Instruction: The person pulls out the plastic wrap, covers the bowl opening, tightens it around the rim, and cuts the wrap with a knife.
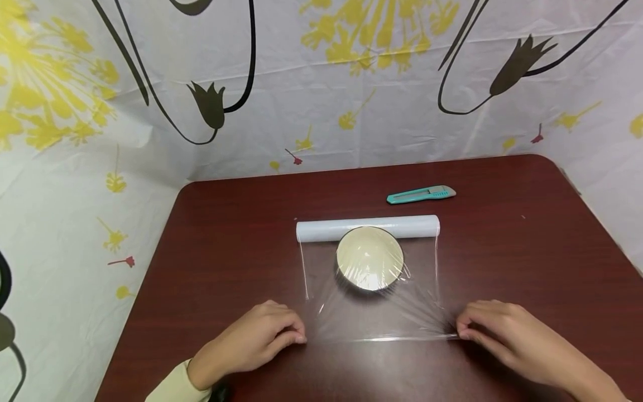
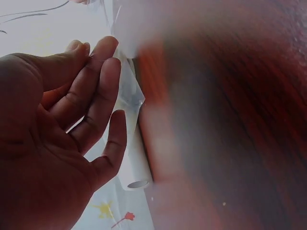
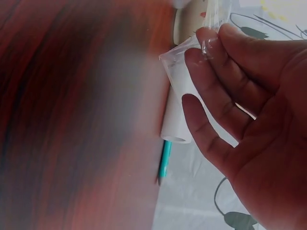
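Note:
A clear sheet of plastic wrap runs from its white roll toward me, over a cream bowl. At the sheet's near left corner my left hand pinches the film between thumb and forefinger. My right hand pinches the near right corner, where the film gathers in creases. In the left wrist view, the left hand's other fingers are loosely bent. The right wrist view has the film bunched at the right hand's thumb and forefinger.
A teal utility knife lies behind the roll on the dark red table. A white cloth with printed flowers hangs along the table's back and left edges.

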Tool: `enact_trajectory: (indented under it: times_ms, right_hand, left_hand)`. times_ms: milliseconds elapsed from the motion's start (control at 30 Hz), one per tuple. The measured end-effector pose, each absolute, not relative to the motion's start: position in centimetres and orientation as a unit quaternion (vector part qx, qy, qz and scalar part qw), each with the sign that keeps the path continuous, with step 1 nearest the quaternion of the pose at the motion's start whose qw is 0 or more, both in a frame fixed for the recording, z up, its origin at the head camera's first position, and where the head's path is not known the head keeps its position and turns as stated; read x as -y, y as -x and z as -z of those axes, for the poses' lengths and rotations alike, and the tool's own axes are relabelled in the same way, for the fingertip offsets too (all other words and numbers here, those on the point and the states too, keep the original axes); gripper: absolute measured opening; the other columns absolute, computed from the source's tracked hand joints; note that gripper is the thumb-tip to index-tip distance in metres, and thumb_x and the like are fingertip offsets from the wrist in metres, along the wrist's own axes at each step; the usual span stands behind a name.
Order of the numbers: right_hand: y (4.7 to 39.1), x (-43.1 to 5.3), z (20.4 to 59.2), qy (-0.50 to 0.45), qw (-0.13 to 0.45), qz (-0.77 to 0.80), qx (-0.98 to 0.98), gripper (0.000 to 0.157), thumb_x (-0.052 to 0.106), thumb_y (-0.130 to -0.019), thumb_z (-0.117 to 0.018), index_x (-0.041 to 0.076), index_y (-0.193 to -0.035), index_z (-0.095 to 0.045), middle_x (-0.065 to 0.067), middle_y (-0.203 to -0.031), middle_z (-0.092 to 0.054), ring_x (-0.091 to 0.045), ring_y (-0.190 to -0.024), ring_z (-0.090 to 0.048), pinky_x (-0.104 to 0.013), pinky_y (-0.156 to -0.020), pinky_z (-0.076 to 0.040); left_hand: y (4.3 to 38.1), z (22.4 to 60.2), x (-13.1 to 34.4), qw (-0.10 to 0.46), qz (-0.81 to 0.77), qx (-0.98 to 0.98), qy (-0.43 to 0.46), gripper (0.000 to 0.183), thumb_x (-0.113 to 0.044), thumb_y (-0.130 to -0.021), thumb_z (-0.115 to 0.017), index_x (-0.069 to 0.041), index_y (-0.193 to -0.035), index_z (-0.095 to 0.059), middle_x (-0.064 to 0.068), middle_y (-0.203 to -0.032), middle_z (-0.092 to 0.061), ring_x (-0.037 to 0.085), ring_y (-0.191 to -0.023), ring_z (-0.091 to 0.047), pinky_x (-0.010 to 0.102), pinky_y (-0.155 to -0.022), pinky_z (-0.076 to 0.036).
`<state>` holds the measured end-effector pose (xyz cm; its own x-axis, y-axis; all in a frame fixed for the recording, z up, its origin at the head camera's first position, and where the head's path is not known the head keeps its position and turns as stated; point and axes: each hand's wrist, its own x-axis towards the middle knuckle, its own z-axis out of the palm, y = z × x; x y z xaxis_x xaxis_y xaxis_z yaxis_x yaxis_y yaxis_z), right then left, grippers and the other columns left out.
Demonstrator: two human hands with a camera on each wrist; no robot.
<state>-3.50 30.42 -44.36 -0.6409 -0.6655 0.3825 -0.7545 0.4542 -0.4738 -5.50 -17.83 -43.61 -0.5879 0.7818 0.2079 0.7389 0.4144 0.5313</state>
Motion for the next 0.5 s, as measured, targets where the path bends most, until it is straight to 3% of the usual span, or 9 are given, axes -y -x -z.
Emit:
enact_trajectory:
  times_ms: [300,500]
  right_hand:
    - [4.2,-29.9,44.6,-0.413,0.054,-0.295,0.86,0.043,0.001,-0.085,-0.092,0.031,-0.107,-0.072,0.024,-0.102,-0.064,0.006,-0.088,-0.06,-0.013,-0.076,-0.047]
    - [5.2,-29.8,43.5,-0.421,0.011,-0.307,0.853,0.044,0.008,-0.082,-0.097,0.027,-0.115,-0.075,0.019,-0.11,-0.07,-0.001,-0.093,-0.068,-0.013,-0.08,-0.05]
  left_hand:
    - [6.0,43.8,17.3,0.053,-0.282,-0.848,-0.446,0.009,-0.018,-0.101,-0.082,-0.023,-0.096,-0.077,-0.02,-0.092,-0.069,-0.004,-0.087,-0.063,0.031,-0.085,-0.055]
    - [7.1,42.9,17.1,0.046,-0.268,-0.859,-0.433,0.006,-0.026,-0.104,-0.08,-0.022,-0.1,-0.08,-0.019,-0.094,-0.072,-0.001,-0.089,-0.067,0.035,-0.085,-0.057]
